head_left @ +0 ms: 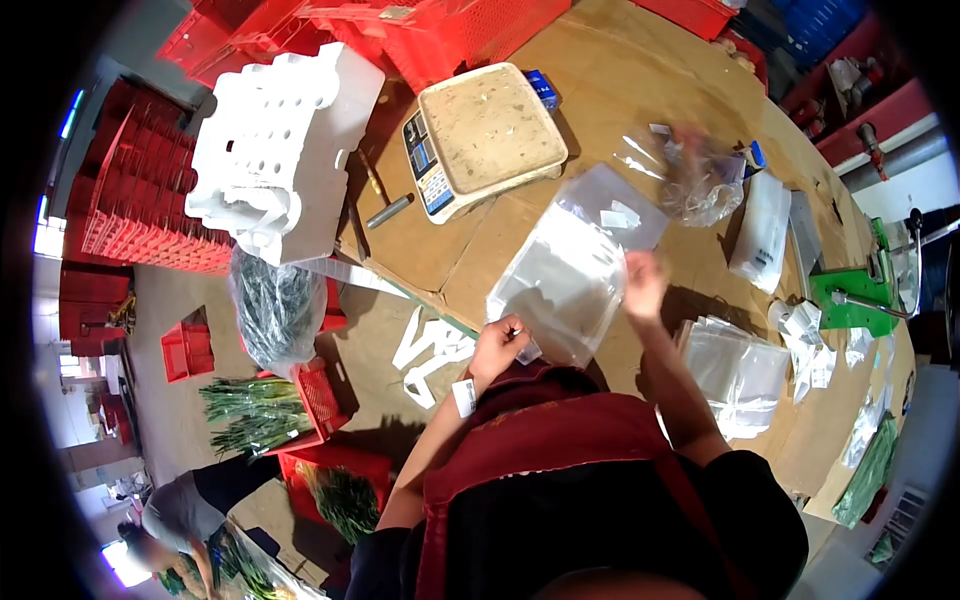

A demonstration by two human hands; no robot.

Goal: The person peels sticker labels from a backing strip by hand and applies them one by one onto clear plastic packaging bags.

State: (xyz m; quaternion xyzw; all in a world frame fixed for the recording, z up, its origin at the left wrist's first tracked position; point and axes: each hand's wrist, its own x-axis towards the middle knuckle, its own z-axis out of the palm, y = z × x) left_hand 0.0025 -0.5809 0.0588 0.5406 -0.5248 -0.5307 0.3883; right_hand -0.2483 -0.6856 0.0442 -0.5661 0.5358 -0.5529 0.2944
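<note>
A stack of clear plastic bags [560, 280] lies on the cardboard-covered table in front of me, with small white labels [620, 215] near its upper end. My left hand [500, 347] is closed at the near left corner of the bags, fingers curled in a pinch. A small whitish piece shows by its fingertips; whether it is held is unclear. On the left wrist sits a white printed label [464, 397]. My right hand [645, 285] is at the right edge of the bags, its fingers smeared by motion.
A scale [490, 130] stands beyond the bags, beside a white foam stack [285, 150]. More clear bags [735, 370] lie at right, near a green tool [855, 300]. Red crates [440, 40] line the back. Leafy bundles [255, 410] and another person [185, 515] are at lower left.
</note>
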